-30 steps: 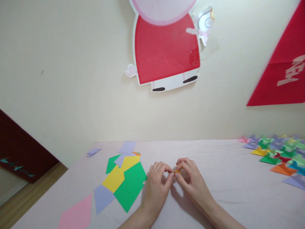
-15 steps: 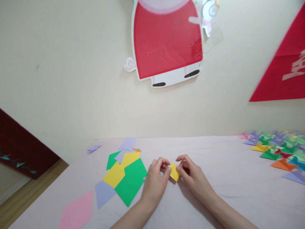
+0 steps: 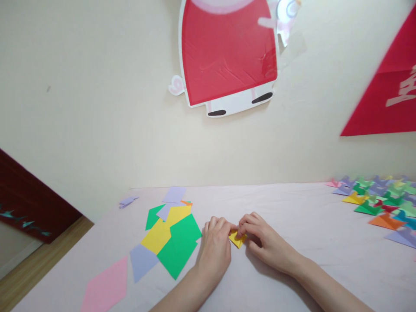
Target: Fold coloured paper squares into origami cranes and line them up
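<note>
A small folded yellow paper [image 3: 237,238] lies on the pale pink table [image 3: 292,268] between my two hands. My left hand [image 3: 214,251] has its fingers curled, pinching the paper's left side. From the right, my right hand [image 3: 263,240] presses its fingertips on the same piece. Most of the paper is hidden under my fingers. Just left of my left hand lies a loose pile of flat paper squares [image 3: 175,242], green, yellow and lilac.
A pink paper square [image 3: 105,288] lies near the front left edge. Several folded coloured paper shapes [image 3: 380,199] crowd the far right of the table. The wall behind carries a red cartoon cutout [image 3: 227,52] and a red banner [image 3: 386,95].
The yellow paper was held up between my fingertips, then turned flat; now both hands have lowered and press it onto the table. The view has tilted slightly downward.
</note>
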